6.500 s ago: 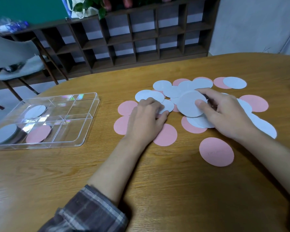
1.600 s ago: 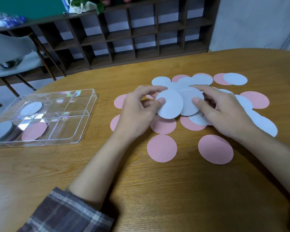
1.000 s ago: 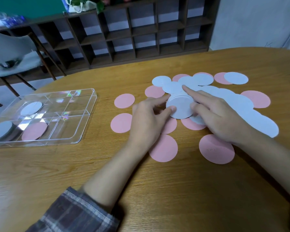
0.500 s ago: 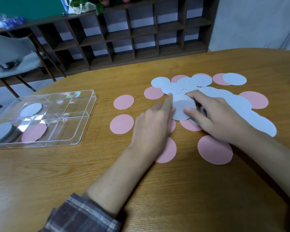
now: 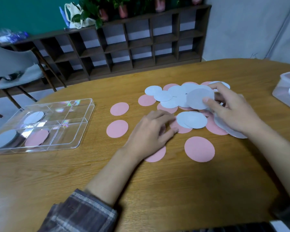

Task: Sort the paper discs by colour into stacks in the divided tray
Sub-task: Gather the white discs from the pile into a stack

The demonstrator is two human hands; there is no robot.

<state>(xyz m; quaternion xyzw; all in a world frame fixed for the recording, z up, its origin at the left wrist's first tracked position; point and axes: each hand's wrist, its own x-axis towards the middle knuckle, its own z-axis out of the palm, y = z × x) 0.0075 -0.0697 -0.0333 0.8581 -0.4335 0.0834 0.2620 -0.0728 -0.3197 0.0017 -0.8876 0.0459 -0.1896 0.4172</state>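
Head-camera view down onto a wooden table (image 5: 141,190). At centre right of the frame the right hand (image 5: 231,113) pinches one white disc (image 5: 199,98) between thumb and fingers, holding it tilted just above the loose pile of discs (image 5: 167,96), a mix of pink and white that overlap one another. The left hand (image 5: 151,131) lies at the centre of the frame, palm down with fingers relaxed. Its fingertips rest on a pink disc at the pile's near edge, and I see nothing gripped in it, though it is slightly blurred. Two overlapping white discs (image 5: 193,120) lie between the hands. Single pink discs sit apart from the pile, two to its left (image 5: 119,108) and one nearer the bottom of the frame (image 5: 199,149).

The divided tray (image 5: 84,124), of clear plastic, stands at middle left, well apart from the pile. It holds a white stack (image 5: 3,138) at its lower left corner, a pink disc (image 5: 36,138) just beside that, and a lone white disc (image 5: 33,117) in the compartment above.

I judge the step in hand to be gathering whites from the pile. Most discs are not yet sorted. The next move calls for collecting the neighbouring whites squarely under the one held, then carrying them left to the white stack.
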